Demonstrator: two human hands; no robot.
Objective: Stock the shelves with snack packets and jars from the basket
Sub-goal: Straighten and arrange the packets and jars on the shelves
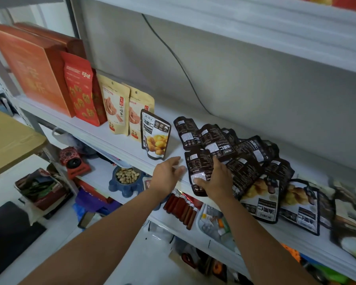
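Rightmost packets blurred, edge-cropped; dark packet partly under right hand.

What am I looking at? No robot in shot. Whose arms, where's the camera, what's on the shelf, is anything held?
There is no machine here: a person stocks by hand, and one camera on their head looks forward and down, so you see their own arms. The left hand is open at the edge of the shelf, holding nothing. The right hand lies on a dark packet at the near end of a loose pile of dark packets; whether it grips it I cannot tell. One upright packet stands to the left, beside beige pouches, a red pouch and orange boxes.
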